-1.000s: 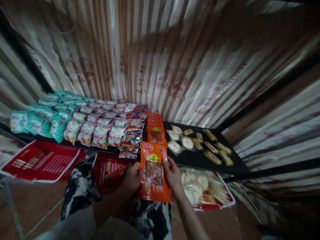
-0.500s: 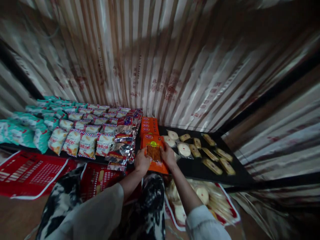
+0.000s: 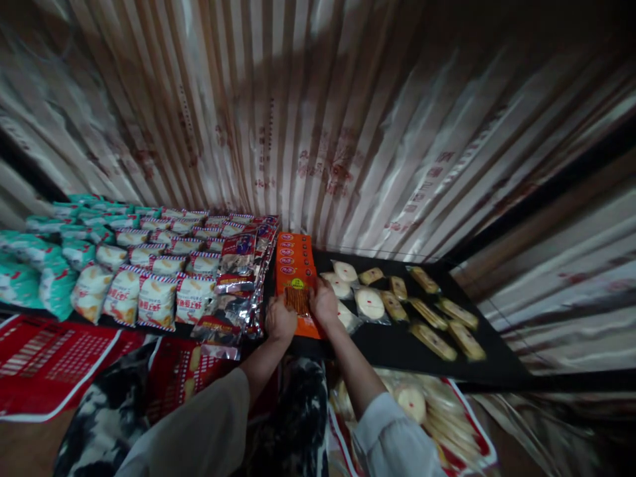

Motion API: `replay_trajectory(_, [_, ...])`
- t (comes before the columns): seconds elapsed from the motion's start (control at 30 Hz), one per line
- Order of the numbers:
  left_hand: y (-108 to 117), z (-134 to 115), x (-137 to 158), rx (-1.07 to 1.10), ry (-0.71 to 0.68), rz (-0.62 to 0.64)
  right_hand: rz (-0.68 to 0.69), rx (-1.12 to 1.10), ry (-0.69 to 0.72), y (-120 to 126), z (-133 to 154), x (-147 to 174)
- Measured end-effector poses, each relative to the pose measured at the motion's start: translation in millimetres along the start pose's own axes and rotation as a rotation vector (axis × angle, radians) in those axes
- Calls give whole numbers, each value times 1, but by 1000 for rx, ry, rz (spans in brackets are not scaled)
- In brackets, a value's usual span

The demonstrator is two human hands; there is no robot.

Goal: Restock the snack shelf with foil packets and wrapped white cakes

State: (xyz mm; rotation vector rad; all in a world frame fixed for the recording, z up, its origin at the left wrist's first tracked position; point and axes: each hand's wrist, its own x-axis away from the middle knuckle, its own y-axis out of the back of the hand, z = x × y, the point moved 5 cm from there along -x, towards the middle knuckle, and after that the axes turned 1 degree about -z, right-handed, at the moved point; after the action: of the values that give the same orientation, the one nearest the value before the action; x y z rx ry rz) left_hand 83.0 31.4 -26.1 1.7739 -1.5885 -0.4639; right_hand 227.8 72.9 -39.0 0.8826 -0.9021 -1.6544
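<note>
Between my two hands is an orange snack packet with a clear window showing brown sticks. My left hand grips its left edge, fingers curled. On the opposite edge, my right hand is closed around the packet's side. The packet lies over a row of overlapping orange packets on the black shelf. Dark red and silver packets are stacked just left of my left hand. Round white packaged cakes lie right of my right hand.
White snack bags and teal bags fill the shelf's left side. Yellowish oblong packs are scattered at right. Red baskets stand below, in front of the shelf. Corrugated sheeting rises behind.
Both hands have pushed the orange packet slightly back, onto the row, so it overlaps the others in line. The view has shifted a little. Both hands keep their hold.
</note>
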Motion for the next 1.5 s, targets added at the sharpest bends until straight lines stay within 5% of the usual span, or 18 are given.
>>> replay_trajectory(0.57, [-12,6,9,-210,-126,-159,-41,118,16,-7,0,5])
replay_trajectory(0.8, [-25,-4,24,-269,-449,-38,-217,-90,67,-1,-5,6])
replay_trajectory(1.2, [-30,0,23,-306,-469,29,-128,-158,153,27,-40,1])
replay_trajectory(1.37, [-29,-3,28,-284,-498,-5,-122,-86,266,44,-13,14])
replay_trajectory(1.5, [-14,1,49,-185,-541,14,181,12,282,41,18,44])
